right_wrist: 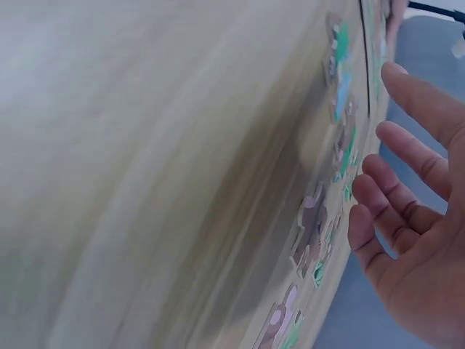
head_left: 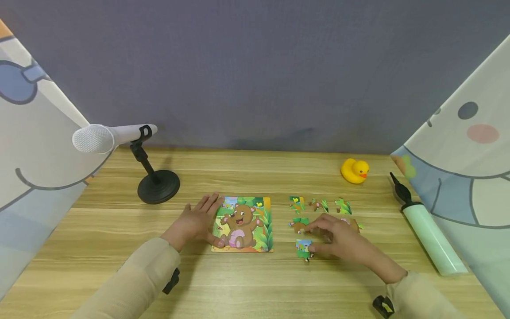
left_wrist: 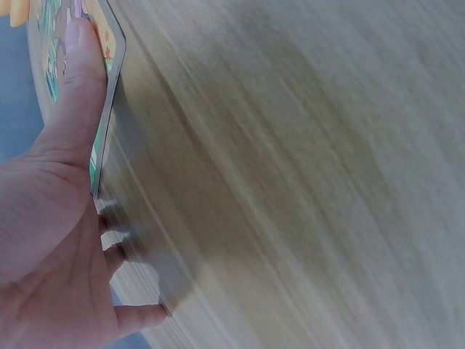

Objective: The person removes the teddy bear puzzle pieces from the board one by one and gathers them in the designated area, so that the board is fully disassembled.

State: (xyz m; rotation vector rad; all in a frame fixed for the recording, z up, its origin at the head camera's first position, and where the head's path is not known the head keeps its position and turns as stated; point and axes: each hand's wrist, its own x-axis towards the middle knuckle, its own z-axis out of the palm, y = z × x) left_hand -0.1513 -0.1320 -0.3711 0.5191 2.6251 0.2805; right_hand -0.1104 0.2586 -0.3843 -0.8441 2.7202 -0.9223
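Note:
A square bear picture puzzle board lies flat on the wooden table. My left hand rests at its left side, thumb over the lower left corner and fingers straight along the left edge. To the right of the board, several loose puzzle pieces are spread in rough rows. My right hand hovers low over them, fingers bent loosely with nothing between them in the right wrist view. Its thumb and forefinger are nearest a brown and green piece and a blue and green piece. The hand partly covers a brown piece.
A white microphone on a black stand is at the back left. A yellow rubber duck sits at the back right, and a pale green hand pump lies along the right edge. A grey panel rises behind the table.

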